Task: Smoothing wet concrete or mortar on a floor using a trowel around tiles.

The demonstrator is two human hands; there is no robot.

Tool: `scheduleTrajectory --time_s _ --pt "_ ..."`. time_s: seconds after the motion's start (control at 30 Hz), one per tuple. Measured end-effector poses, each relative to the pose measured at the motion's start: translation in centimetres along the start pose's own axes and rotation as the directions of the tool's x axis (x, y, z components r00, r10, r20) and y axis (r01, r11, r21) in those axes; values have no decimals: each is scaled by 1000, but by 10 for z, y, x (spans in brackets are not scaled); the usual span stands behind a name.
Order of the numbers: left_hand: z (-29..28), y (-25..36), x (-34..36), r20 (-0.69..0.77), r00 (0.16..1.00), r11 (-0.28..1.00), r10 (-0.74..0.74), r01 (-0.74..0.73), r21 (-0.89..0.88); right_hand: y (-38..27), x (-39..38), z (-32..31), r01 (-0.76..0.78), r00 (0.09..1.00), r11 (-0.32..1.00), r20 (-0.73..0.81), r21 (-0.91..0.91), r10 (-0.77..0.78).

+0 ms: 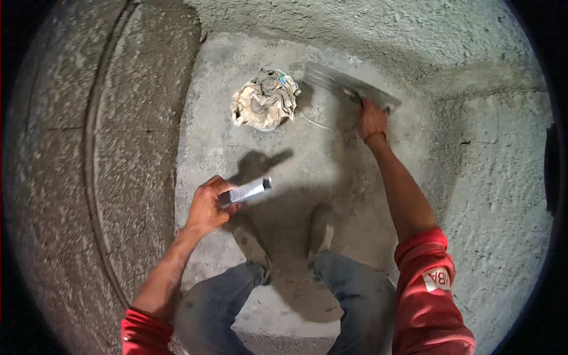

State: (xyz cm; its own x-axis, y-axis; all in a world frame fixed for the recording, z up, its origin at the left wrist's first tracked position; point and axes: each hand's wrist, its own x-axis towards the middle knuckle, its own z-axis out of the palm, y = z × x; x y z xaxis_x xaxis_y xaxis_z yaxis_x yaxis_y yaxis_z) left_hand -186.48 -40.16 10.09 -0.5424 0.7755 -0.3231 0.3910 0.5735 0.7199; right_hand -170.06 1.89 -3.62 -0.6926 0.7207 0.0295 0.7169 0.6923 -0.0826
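Note:
My left hand point(207, 206) is closed round a short rectangular bar point(249, 190) with a pale, label-like face and dark ends. I cannot make out its exact kind. It is held above the floor, in front of my left shoe. At the far right my right hand point(373, 120) grips the handle of a long, flat steel plastering trowel point(329, 78). Its blade slants from upper left to lower right, close to the foot of the far wall. Whether the blade touches a surface is unclear.
A crumpled, pale sack-like bundle point(267, 99) with grey matter on it stands left of the trowel. Rough plastered walls point(491, 177) rise at the right and far side. A darker rough surface with a hose-like line point(90, 136) runs along the left. My shoes point(321, 228) stand on the concrete floor point(207, 136).

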Motion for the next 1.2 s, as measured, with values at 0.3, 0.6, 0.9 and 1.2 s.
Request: scheduleTrajectory --time_s 0.3,0.6,0.9,1.2 --pt "45 -108 94 528 843 907 99 -294 300 -47 158 121 243 949 968 -221 59 -225" --pt "37 -98 107 567 807 813 164 -436 386 7 109 137 418 902 907 -144 48 -407" --pt "97 -59 121 799 589 636 122 -665 392 85 -115 100 337 874 934 329 122 -358" --pt "116 -77 86 843 534 698 61 -626 346 132 -96 95 113 987 985 -130 133 -96"
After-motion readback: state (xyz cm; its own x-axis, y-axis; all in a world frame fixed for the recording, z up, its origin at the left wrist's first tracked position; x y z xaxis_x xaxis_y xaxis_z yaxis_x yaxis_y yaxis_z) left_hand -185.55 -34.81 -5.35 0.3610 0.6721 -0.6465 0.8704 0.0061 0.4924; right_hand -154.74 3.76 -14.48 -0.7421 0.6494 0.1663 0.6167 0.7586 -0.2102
